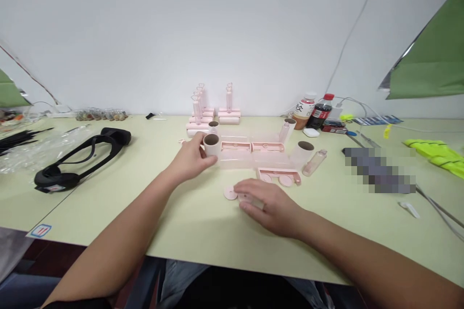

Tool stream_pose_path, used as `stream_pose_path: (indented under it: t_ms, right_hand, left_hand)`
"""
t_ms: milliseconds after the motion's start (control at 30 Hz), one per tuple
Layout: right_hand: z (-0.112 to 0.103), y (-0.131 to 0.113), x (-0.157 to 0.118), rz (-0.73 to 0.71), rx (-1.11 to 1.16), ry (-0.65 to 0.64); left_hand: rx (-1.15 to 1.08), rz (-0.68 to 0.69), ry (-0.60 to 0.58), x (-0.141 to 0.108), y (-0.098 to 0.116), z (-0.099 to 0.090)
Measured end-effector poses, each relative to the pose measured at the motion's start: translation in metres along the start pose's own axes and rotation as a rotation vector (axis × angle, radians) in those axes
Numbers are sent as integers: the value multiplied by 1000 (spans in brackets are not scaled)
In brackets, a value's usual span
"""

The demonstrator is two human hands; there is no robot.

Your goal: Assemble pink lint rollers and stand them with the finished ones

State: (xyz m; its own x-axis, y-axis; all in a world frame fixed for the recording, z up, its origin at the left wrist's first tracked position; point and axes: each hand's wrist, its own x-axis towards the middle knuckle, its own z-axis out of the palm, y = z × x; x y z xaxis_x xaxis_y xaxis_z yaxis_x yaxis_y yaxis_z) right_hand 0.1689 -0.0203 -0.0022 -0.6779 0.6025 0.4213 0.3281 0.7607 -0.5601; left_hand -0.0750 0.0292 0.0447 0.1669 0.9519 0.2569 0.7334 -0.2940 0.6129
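My left hand (190, 158) is closed around an upright white lint roll (211, 148) with a brown cardboard core, thumb in front and fingers at its far side. My right hand (270, 203) bends over a pale pink disc (245, 197), thumb and fingers at its edges, partly hiding it. A second pink disc (229, 193) lies flat beside it. Two open pink cases (268, 147) sit past my hands, with clear covers around them. A nearer pink case (279, 174) has round discs against it. Another lint roll (303, 152) stands next to a clear pink handle (314, 163).
Assembled pink lint rollers (198, 118) stand near the wall. At the back right are a juice bottle (305, 111) and a cola bottle (322, 112). A black headset (83, 164) and plastic wrap (47, 149) lie left; a blurred-out dark object (379, 171) and cables lie right.
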Motion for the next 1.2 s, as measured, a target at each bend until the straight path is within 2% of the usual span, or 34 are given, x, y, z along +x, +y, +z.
stream_pose_path:
  t_ms: [100,233,333,400,533,667,800,933,1100,1200]
  right_hand:
    - [4,-10,-3,-31,-212,-179]
    - [15,-21,-6,-5,-379,-276]
    - [22,-21,-8,43,-413,-338]
    - [24,-18,-8,94,-378,-377]
    - [22,-10,-5,158,-255,-446]
    - [17,-2,1,182,-177,-470]
    - [15,-1,3,204,-157,-490]
    - [13,-1,5,214,-153,-510]
    - [11,2,10,246,-119,-508]
    - [10,4,12,253,-118,-509]
  left_hand:
    - [-25,-149,-44,11,-20,1]
    - [-61,-192,-68,16,-30,17]
    - [-121,-195,-80,16,-30,25]
    - [-150,-173,-77,17,-31,21]
    - [-102,-138,-38,23,-43,-3]
    - [-63,-178,-70,27,-56,-16]
    - [-77,-96,-105,24,-48,-9]
    - [39,-32,-99,23,-43,-5]
    - [283,-205,-182,32,-60,-9]
    - [361,-208,-195,37,-71,-15]
